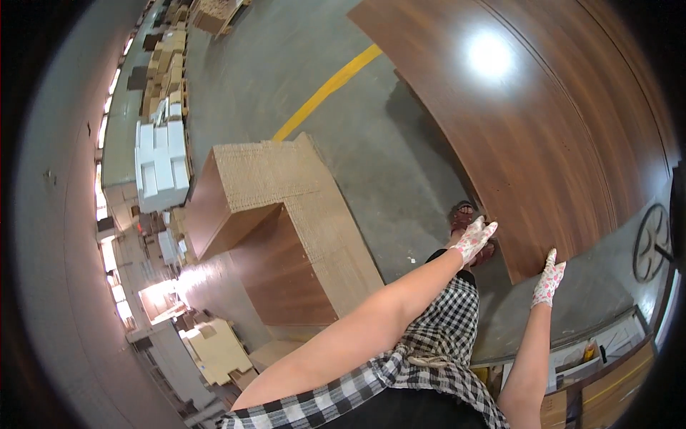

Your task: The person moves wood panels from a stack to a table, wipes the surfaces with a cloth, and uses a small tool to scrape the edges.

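A large brown wood-grain panel (500, 164) spans the upper right, its top face shining under a lamp. My left hand (473, 242), in a white glove with a pink pattern, grips the panel's left edge near its closest corner. At the near edge, my right hand (549, 280), gloved alike, has its fingers closed on the panel close to that corner. The underside of the panel and the fingertips beneath it are hidden.
Left of me stands a stack of brown panels (314, 222) with an L-shaped outline. A yellow line (329, 89) crosses the grey floor. White stacked boards (161, 164) stand farther left. A round fan-like frame (650, 243) is at the right, above a low shelf of things (593, 357).
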Motion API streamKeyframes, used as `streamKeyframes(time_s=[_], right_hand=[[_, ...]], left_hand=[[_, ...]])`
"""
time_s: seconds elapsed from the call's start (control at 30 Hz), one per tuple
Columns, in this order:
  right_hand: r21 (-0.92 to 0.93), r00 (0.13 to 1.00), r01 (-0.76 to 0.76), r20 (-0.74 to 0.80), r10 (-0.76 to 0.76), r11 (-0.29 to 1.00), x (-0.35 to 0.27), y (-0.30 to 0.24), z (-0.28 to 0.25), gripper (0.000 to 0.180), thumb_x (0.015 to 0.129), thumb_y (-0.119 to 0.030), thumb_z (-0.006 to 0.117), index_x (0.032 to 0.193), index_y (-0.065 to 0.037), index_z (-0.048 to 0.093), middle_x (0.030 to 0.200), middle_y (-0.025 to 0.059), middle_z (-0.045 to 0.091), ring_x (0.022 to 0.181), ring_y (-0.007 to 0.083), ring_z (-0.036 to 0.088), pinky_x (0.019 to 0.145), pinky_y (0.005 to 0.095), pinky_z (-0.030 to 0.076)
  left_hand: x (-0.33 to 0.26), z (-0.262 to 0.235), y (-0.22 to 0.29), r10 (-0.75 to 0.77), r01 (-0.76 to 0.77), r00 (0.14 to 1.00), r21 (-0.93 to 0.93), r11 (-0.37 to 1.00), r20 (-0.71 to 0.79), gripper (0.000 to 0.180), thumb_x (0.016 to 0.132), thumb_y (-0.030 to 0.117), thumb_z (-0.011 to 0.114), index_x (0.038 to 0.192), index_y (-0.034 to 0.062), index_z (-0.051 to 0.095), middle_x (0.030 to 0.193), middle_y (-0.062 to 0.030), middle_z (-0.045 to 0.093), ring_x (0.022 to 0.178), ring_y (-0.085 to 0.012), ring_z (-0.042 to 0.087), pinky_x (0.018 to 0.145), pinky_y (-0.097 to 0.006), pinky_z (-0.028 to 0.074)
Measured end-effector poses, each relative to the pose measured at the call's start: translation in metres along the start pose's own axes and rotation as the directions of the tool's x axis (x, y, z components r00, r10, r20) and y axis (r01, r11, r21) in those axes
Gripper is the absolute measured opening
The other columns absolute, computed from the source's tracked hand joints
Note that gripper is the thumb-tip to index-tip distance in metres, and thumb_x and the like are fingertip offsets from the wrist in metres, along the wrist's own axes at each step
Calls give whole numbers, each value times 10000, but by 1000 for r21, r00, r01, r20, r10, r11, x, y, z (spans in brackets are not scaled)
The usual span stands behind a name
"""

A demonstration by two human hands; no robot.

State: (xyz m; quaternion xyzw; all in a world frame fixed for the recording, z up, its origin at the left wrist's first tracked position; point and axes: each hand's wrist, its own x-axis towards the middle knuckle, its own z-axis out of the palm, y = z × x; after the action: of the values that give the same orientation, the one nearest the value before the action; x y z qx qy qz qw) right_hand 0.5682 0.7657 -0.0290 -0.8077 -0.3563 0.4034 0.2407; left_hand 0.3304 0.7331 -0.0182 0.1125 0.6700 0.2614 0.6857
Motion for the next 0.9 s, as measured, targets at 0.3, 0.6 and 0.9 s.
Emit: streamKeyframes(time_s=[0.3,0.6,0.9], right_hand=[[168,963,-268,13,269,949,9,5,-30,711,855,-463,577,1328,28,378,1292,189,476,1135,289,500,947,353,401],[23,806,-591,61,588,807,-111,102,-86,443,923,-345,455,1287,-97,413,1048,112,599,822,270,623,625,354,496],[-121,699,-292,650,298,949,-202,-138,158,398,898,-289,555,1227,-71,506,1071,121,616,821,175,615,682,274,484]], left_hand=[[-88,-206,-115,24,-125,988,-703,700,-152,145,947,258,467,830,175,447,709,36,454,582,-84,424,488,-207,375],[-147,-386,-116,-364,-459,618,-695,553,-697,593,936,387,409,1367,4,271,1392,-202,361,1220,-360,429,920,-403,436],[-146,-471,-113,-498,-730,628,-674,-110,-599,732,911,589,279,1409,54,242,1477,-116,234,1343,-302,263,1076,-411,275]])
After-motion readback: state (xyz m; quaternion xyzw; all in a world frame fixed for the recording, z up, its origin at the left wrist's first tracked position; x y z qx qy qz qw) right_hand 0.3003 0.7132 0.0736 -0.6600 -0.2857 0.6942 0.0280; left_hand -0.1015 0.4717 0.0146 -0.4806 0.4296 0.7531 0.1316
